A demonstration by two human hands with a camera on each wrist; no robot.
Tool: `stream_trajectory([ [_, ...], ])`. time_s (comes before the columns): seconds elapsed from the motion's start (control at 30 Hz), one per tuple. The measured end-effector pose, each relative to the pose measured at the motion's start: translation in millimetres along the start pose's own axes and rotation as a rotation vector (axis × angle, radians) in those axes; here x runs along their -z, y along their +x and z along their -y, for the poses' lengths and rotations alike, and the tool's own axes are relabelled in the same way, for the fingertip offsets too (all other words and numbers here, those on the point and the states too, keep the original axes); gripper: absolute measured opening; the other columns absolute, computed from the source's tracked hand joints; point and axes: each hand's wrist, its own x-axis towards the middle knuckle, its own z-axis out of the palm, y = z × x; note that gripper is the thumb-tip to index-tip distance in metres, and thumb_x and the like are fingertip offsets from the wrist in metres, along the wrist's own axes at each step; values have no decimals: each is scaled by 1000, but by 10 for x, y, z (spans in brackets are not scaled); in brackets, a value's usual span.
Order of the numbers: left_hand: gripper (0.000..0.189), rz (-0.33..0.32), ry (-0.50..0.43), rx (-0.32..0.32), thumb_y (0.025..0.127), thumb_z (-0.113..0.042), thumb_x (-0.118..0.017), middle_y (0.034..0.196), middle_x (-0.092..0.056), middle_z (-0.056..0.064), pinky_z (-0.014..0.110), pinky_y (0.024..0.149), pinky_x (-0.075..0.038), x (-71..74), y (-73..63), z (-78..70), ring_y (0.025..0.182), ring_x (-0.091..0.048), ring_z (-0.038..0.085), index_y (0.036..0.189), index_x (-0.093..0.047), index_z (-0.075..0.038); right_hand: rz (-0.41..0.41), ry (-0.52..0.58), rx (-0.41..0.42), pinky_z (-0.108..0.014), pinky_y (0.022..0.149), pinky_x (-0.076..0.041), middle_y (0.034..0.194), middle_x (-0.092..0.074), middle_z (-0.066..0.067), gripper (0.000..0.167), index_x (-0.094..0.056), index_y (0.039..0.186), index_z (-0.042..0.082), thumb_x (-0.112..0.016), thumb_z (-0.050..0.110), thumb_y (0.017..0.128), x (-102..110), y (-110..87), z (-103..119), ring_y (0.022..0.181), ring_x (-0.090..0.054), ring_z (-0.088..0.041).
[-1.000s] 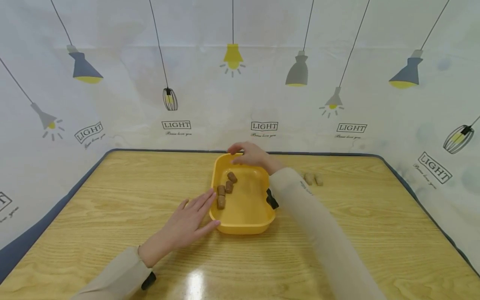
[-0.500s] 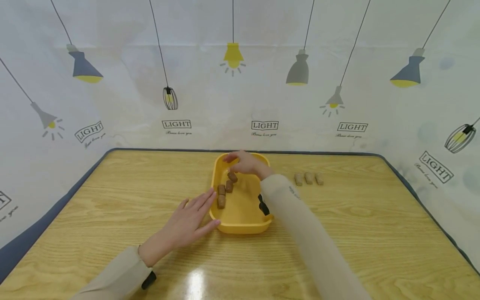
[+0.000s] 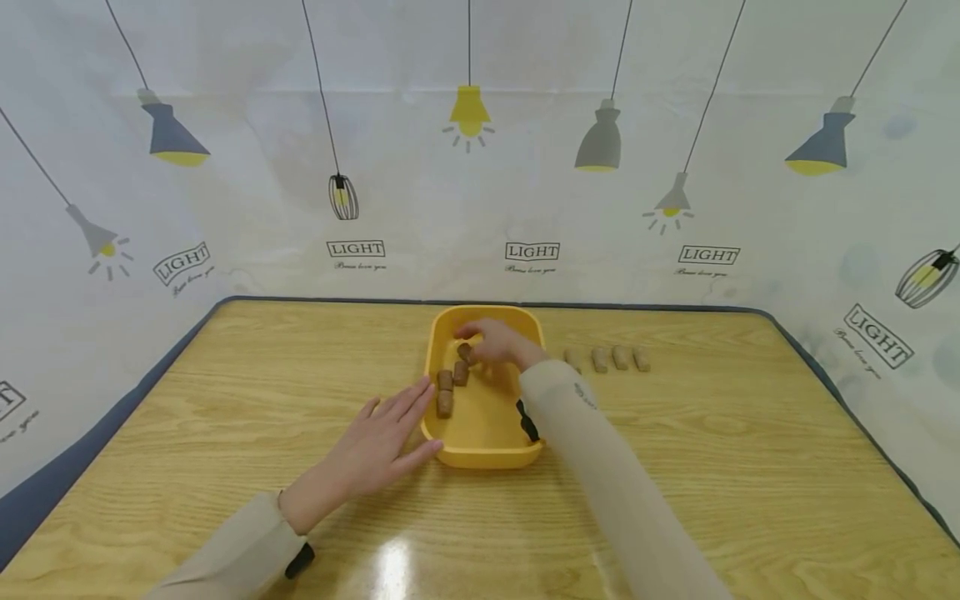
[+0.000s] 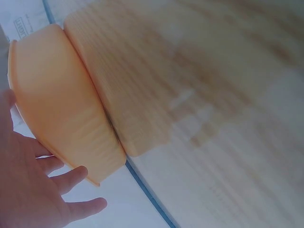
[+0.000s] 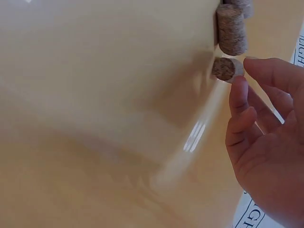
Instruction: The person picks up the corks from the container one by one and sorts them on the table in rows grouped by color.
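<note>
A yellow plastic tub point(image 3: 489, 457) stands on the table, with several brown corks along its left side. My left hand point(image 3: 378, 442) lies against the tub's left rim with its fingers extended; in the left wrist view those fingers point(image 4: 71, 178) spread along the outer wall. Reaching into the tub's far part, my right hand point(image 3: 498, 342) has thumb and fingertips around the farthest cork point(image 5: 225, 69). That cork lies tilted near the wall, its end between thumb and finger in the right wrist view. Another cork point(image 5: 232, 29) is right beside it.
To the right of the tub, several paler corks point(image 3: 620, 357) stand in a row on the wooden table point(image 3: 735, 433), one partly behind the right sleeve point(image 3: 600, 450). A backdrop point(image 3: 420, 192) printed with lamps rises behind the table's far edge.
My right hand has come down from the tub's far rim to the farthest cork. Its sleeve has moved left, uncovering more of the corks on the table. The left hand has stayed put.
</note>
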Motion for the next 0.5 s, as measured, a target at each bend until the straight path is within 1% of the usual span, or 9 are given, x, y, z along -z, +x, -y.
stream_trajectory([
  [0.2,69,1,-2,-3,90,-53,-35,143,-22,6,53,93,-25,4,5,-3,126,-26,23,139,-27,-5,-6,-59,12,-31,93,-33,124,-49,-10,45,-52,123,6,-55,0,79,-60,33,-58,111,-43,-21],
  [0.33,69,0,3,-1,90,-53,-34,143,-21,6,53,93,-26,12,1,-7,126,-26,22,139,-27,-6,-1,-69,-10,-31,93,-33,124,-49,-8,49,-53,122,8,-56,-5,74,-77,52,-78,111,-43,-19],
  [0.5,68,-3,2,-1,90,-52,-35,143,-22,6,53,93,-26,22,-4,-10,126,-26,22,139,-27,-5,8,-86,-40,-29,89,-35,117,-52,-6,44,-55,118,8,-57,-4,75,-94,52,-61,101,-46,-18],
])
